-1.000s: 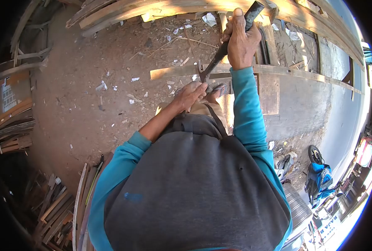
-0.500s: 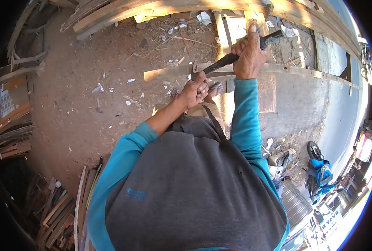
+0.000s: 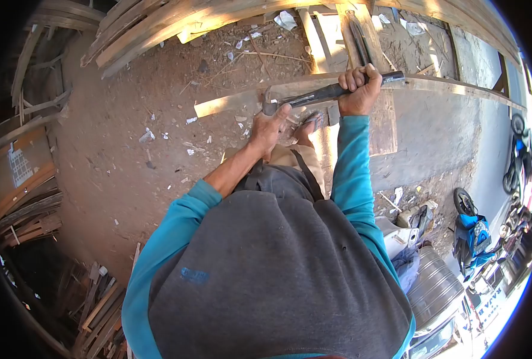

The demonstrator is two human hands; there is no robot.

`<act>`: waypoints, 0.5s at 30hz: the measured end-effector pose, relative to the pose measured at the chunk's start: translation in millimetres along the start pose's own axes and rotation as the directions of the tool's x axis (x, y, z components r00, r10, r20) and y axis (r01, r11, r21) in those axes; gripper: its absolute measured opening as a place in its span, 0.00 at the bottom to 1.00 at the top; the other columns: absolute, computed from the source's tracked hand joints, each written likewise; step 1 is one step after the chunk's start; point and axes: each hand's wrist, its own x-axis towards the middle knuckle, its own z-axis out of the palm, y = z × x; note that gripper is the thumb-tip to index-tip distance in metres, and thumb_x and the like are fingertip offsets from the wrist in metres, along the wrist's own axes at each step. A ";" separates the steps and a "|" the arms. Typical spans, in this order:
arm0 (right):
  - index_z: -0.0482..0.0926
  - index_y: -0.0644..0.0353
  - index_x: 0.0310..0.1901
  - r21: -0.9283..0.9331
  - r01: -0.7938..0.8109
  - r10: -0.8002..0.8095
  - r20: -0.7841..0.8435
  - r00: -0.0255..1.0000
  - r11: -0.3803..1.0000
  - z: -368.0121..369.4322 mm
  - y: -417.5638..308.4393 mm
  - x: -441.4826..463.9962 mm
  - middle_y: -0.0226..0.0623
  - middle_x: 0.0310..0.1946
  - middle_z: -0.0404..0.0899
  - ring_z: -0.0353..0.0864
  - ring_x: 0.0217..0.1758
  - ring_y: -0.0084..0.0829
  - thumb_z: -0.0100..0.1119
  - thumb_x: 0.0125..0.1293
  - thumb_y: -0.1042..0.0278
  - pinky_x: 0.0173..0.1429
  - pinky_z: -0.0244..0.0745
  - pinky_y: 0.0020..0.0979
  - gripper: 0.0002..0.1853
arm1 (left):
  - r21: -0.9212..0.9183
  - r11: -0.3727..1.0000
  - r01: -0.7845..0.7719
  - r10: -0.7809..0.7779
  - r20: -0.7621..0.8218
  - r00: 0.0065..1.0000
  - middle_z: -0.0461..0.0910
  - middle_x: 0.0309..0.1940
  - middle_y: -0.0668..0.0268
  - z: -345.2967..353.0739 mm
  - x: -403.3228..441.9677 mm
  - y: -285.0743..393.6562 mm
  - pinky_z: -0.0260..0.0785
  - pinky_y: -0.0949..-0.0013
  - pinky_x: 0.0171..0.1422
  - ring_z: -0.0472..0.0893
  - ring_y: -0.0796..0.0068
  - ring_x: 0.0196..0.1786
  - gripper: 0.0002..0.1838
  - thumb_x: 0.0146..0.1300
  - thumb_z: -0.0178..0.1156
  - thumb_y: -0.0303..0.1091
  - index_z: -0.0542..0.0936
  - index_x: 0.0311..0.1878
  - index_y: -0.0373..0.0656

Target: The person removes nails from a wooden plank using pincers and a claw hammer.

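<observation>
A claw hammer with a black handle lies nearly level across the front of my body. Its metal head is at the left end. Around the handle near its right end, the fingers of my right hand are closed, thumb up. My left hand is closed at the head end, its thumb against the hammer just below the head; its other fingers are partly hidden. Behind the hammer a long thin wooden strip runs sideways.
A dark long-handled tool resembling pincers rests on an upright-running board. Long timber beams cross the far side. Scrap wood is piled at lower left. A metal drum and a blue motorbike stand at right.
My right hand has come down and nearer, so the hammer has swung from a slant to almost level. The dark tool on the board has come into fuller view. The camera has shifted slightly.
</observation>
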 end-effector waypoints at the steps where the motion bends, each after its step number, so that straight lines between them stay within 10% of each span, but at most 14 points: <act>1: 0.65 0.52 0.29 0.063 -0.029 0.031 -0.033 0.999 0.998 -13.2 3.4 4.0 0.21 0.17 0.54 0.53 0.15 0.20 0.56 0.70 0.60 0.21 0.56 0.29 0.14 | 0.008 1.000 0.003 -0.003 0.001 1.000 0.73 0.21 0.74 2.7 -3.2 6.8 0.61 0.73 0.26 0.70 0.84 0.24 0.25 0.60 0.75 0.59 0.80 0.35 0.44; 6: 0.66 0.52 0.30 0.396 -0.101 0.157 -0.113 0.981 0.913 -76.7 36.1 8.2 0.21 0.16 0.56 0.55 0.14 0.20 0.56 0.69 0.57 0.21 0.62 0.27 0.14 | 0.316 0.911 -0.265 0.297 -0.057 0.953 0.73 0.20 0.75 0.8 -5.2 24.0 0.63 0.68 0.28 0.70 0.81 0.24 0.27 0.64 0.71 0.60 0.79 0.33 0.42; 11: 0.68 0.53 0.29 0.312 -0.084 0.126 -0.119 0.985 0.946 -43.7 28.8 9.9 0.23 0.17 0.58 0.57 0.17 0.21 0.56 0.69 0.56 0.23 0.60 0.28 0.14 | 0.390 0.917 -0.085 0.065 0.064 0.996 0.74 0.17 0.71 -22.8 -16.5 63.4 0.72 0.63 0.34 0.77 0.71 0.25 0.26 0.66 0.69 0.58 0.81 0.38 0.39; 13: 0.69 0.54 0.30 0.116 -0.099 0.115 -0.146 0.983 0.988 -18.6 29.7 -2.4 0.24 0.17 0.59 0.58 0.18 0.23 0.56 0.69 0.55 0.25 0.60 0.29 0.15 | 0.897 0.402 -0.185 0.008 0.198 0.980 0.81 0.26 0.65 -47.1 -38.4 88.2 0.77 0.62 0.46 0.84 0.62 0.37 0.30 0.60 0.75 0.52 0.81 0.55 0.38; 15: 0.69 0.55 0.30 0.084 -0.115 0.125 -0.122 0.985 0.990 -19.0 30.3 0.9 0.25 0.17 0.58 0.58 0.18 0.25 0.55 0.70 0.54 0.26 0.60 0.30 0.15 | 0.944 0.171 -0.283 0.439 0.184 0.880 0.84 0.49 0.59 -70.1 -43.4 101.5 0.70 0.53 0.69 0.81 0.52 0.60 0.42 0.51 0.80 0.44 0.74 0.69 0.45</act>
